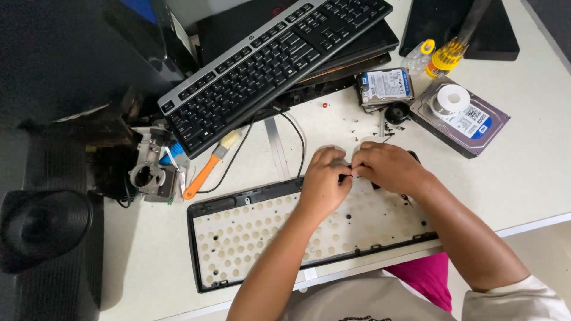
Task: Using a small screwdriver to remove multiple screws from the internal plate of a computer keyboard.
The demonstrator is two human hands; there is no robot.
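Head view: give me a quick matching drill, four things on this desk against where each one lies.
Things:
1. Brush with orange handle
2. Solder spool
3. Opened keyboard base
4. Yellow screwdriver

Places:
A. Under both hands, nearest the desk's front edge
B. On top of the large hard drive
C. Beside the small clear bottle, far right
D. Left of the black cable, below the intact keyboard

Pairs: 1-D, 2-B, 3-A, 4-C
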